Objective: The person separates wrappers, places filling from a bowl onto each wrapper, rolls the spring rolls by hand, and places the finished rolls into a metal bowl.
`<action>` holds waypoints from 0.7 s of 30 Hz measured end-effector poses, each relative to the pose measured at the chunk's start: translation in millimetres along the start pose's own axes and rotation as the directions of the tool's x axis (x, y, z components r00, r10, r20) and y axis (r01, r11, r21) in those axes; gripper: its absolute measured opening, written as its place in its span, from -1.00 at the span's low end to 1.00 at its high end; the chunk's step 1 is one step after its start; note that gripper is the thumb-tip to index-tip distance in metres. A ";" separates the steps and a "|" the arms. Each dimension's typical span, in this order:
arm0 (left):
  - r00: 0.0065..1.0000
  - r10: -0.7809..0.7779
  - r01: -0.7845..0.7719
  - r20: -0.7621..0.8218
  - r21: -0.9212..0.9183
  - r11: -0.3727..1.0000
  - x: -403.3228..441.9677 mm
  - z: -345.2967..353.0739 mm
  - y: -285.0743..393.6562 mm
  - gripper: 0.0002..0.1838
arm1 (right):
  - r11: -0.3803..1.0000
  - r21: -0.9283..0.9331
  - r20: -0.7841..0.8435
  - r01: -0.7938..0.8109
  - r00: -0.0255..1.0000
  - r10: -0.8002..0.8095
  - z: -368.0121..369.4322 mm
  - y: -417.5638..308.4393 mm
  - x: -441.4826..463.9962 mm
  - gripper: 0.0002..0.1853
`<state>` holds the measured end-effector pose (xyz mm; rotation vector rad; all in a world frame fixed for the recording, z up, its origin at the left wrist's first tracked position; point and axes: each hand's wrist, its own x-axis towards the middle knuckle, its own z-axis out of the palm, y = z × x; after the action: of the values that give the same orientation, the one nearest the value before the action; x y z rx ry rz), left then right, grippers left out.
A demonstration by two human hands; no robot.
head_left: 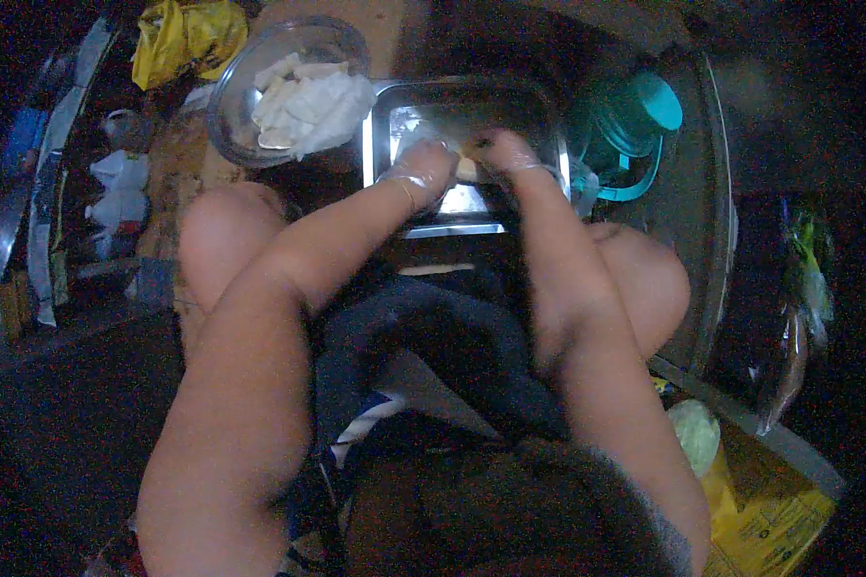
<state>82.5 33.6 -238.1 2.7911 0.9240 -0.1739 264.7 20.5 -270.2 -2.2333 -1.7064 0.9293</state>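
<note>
My left hand (421,165), in a clear plastic glove, is closed on the left end of a pale, roll-shaped piece of food (468,171). My right hand (510,155), gloved the same way, has its fingers curled around the other end. Both hands are over a shiny rectangular metal tray (457,230). Left of the tray, a clear round bowl (223,125) holds several pale long pieces (277,101) and a crumpled white sheet (329,108). The dim light hides what kind of food it is.
A teal bucket or jug (645,111) stands right of the tray. Yellow bags lie at the upper left (188,43) and lower right (775,519). A pale green round vegetable (693,438) and bagged greens (813,260) are on the right. My bent knees flank the tray.
</note>
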 end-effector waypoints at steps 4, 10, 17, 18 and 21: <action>0.996 -0.049 0.062 0.075 -0.174 0.983 20.5 8.4 -24.7 -0.65 | 0.984 0.120 0.151 0.132 0.977 -0.150 -26.9 -30.5 -24.5 -0.55; 0.961 -0.097 0.148 0.258 -0.184 0.972 22.5 -28.6 -33.2 -0.69 | 0.984 -0.094 0.160 0.153 0.978 -0.137 -13.7 -44.0 -22.1 -0.49; 0.997 -0.017 0.013 -0.076 -0.051 0.999 7.1 -47.1 -10.8 -0.76 | 0.988 -0.073 0.232 0.133 0.966 -0.113 -16.4 -21.1 7.2 -0.58; 0.991 0.008 -0.012 -0.136 -0.026 1.000 5.0 -43.9 -4.4 -0.76 | 0.988 -0.059 0.239 0.142 0.963 -0.124 -19.5 -20.4 7.6 -0.58; 0.976 0.022 -0.027 -0.218 -0.020 0.999 6.1 -21.0 7.4 -0.76 | 0.997 -0.027 0.222 0.069 0.973 -0.062 -24.9 -23.2 -4.8 -0.57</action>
<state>92.9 35.9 -217.6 2.8403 0.9300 0.1493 259.6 29.1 -237.3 -2.1480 -1.8893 1.1799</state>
